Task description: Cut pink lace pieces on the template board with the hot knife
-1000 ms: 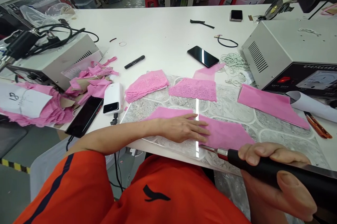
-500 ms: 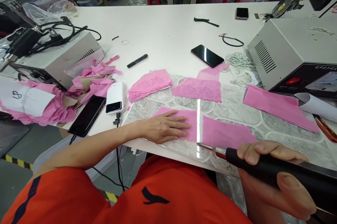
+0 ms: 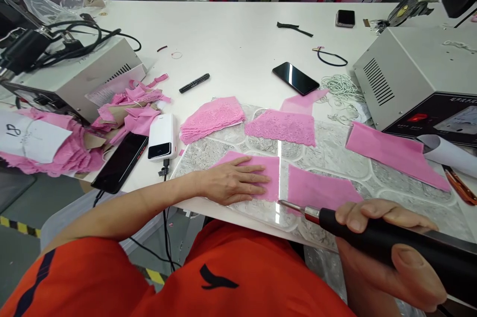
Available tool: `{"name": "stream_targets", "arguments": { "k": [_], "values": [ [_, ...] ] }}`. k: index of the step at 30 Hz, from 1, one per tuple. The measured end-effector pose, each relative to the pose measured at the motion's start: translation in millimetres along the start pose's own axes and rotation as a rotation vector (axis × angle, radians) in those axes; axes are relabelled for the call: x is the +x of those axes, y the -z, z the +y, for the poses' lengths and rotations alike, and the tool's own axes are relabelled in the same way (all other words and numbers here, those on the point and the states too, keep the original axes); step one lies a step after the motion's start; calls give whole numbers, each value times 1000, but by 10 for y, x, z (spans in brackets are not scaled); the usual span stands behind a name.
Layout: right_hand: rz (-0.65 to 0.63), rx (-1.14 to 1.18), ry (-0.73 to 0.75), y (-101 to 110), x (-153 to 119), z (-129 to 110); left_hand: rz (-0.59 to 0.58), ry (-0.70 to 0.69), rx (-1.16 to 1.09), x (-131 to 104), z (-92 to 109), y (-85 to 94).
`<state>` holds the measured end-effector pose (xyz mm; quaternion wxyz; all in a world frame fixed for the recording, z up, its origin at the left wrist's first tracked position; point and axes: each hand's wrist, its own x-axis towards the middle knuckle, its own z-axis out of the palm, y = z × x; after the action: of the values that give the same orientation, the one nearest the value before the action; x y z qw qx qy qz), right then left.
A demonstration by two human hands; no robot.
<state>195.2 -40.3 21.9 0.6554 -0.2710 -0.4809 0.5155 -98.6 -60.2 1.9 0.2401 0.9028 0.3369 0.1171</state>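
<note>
My left hand (image 3: 234, 180) lies flat, fingers spread, on a pink fabric piece (image 3: 271, 173) at the front of the marbled board (image 3: 335, 148). Wrapped in my right hand (image 3: 387, 242) is a black-handled tool (image 3: 406, 242) with a thin metal tip. The tip points left, near the lower right corner of that piece. Just above the tip lies a second pink piece (image 3: 320, 188), with a narrow gap between the two. Behind them are a stack of pink lace pieces (image 3: 214, 119) and a single-looking lace piece (image 3: 281, 126).
At left are a grey box (image 3: 78, 71), pink bundles (image 3: 82, 150), a black phone (image 3: 121, 163) and a white power bank (image 3: 163, 135). Another phone (image 3: 295, 78) and a pen (image 3: 194, 83) lie behind. A machine box (image 3: 413, 73), folded pink fabric (image 3: 395, 153) and orange-handled tool (image 3: 460, 185) are at right.
The view has shifted slightly. Both hands and the tool keep nearly the same positions, and the fabric pieces look unchanged.
</note>
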Motion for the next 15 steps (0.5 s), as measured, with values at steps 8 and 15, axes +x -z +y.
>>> {"name": "stream_targets", "arguments": {
  "k": [8, 15],
  "values": [
    [-39, 5, 27, -31, 34, 36, 29, -33, 45, -10, -1, -28],
    [-33, -7, 19, -91, 76, 26, 65, -18, 72, -100, 22, 25]
  ]
}}
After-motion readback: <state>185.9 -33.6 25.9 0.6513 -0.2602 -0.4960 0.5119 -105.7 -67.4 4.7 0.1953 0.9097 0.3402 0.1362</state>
